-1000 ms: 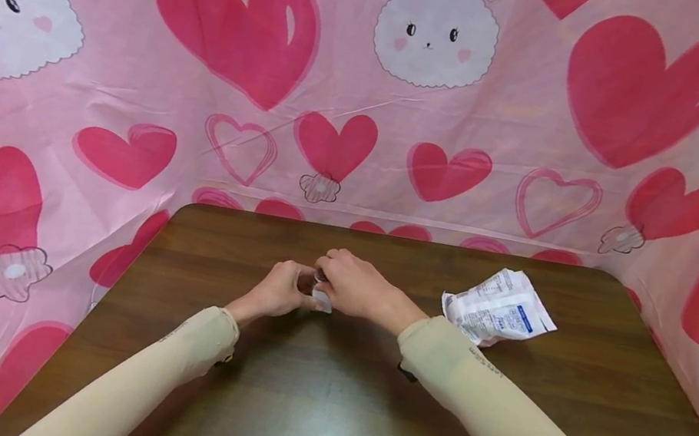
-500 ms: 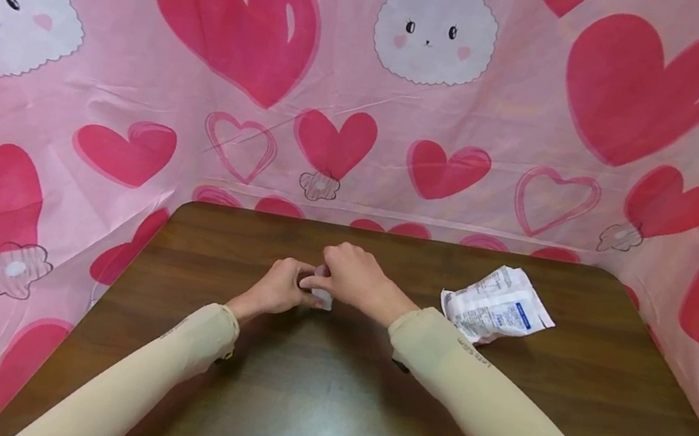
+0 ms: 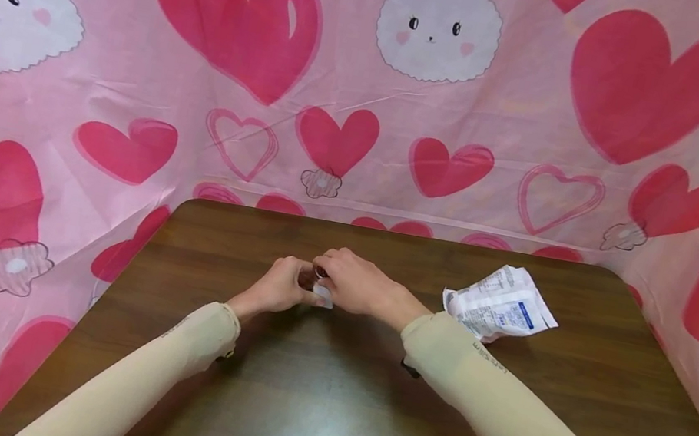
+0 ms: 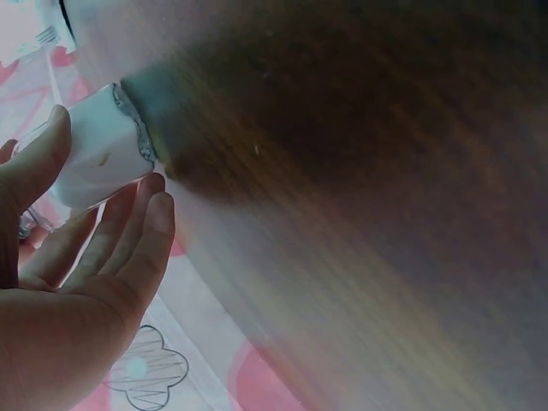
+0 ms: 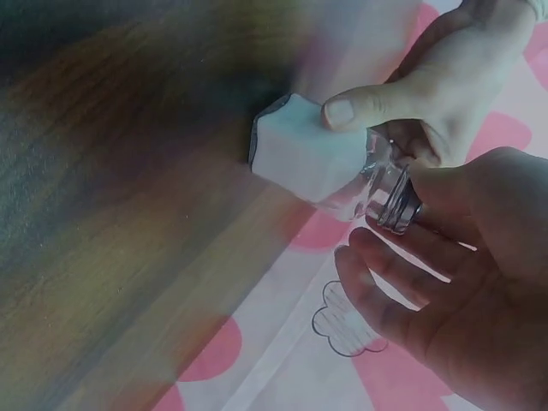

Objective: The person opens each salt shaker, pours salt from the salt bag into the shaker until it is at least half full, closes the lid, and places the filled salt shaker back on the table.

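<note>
A small clear glass jar (image 5: 310, 154), white over most of its body, stands on the table between my hands. Around its body curls my left hand (image 3: 276, 285), thumb on the near side and fingers behind. My right hand (image 3: 360, 284) is at the top, with thumb and forefinger pinching the metal cap (image 5: 401, 204). The other right fingers hang loosely below the cap in the right wrist view. From the head view most of the jar is hidden; only a white patch (image 3: 323, 295) shows between the hands.
To the right of my right hand lies a crumpled white printed packet (image 3: 502, 307) with a blue label. The brown wooden table (image 3: 317, 399) is backed by a pink cloth (image 3: 412, 104) printed with hearts and rabbits.
Half a second ago my right fingers reached further left over the cap; now they have turned back to the right. My left hand and the packet have stayed put.
</note>
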A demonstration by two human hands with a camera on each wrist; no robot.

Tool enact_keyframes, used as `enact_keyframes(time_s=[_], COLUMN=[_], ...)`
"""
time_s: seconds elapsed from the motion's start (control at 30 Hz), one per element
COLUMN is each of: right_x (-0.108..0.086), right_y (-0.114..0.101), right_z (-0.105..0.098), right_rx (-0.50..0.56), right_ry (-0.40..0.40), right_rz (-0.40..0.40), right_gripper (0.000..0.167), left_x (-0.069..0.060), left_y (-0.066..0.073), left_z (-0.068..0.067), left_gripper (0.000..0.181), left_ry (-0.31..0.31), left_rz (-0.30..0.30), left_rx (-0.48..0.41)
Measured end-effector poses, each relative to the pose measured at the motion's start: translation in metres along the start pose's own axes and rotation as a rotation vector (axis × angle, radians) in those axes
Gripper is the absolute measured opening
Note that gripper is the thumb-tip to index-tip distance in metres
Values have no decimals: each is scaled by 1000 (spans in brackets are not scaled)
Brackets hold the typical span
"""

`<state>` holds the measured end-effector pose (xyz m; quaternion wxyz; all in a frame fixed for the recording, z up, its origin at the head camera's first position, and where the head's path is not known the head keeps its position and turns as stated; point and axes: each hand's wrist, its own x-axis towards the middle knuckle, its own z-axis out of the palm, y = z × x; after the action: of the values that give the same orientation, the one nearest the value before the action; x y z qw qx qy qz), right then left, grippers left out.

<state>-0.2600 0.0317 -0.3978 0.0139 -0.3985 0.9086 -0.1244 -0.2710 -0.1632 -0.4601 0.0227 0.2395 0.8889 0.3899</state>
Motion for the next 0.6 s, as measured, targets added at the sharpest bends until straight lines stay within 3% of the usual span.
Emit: enact_keyframes(time_s=[0.13,0.27,0.43,0.6], right_x=[2,4,6,8], right_y=[1,1,1,1], right_z=[-2,0,5,10], right_rx=[-19,-25,-42,-42], right_ry=[14,82,164,166], right_rz=[2,40,138,199], right_gripper=[19,15,37,51], left_x=[0,0,1,1], left_y=[1,2,3,2], left_z=[-1,-1,0,1], left_gripper=[29,32,31,29], left_ry=[-12,-6,4,8], left_rz=[-10,9,17,11], left_rx=[5,3,4,5])
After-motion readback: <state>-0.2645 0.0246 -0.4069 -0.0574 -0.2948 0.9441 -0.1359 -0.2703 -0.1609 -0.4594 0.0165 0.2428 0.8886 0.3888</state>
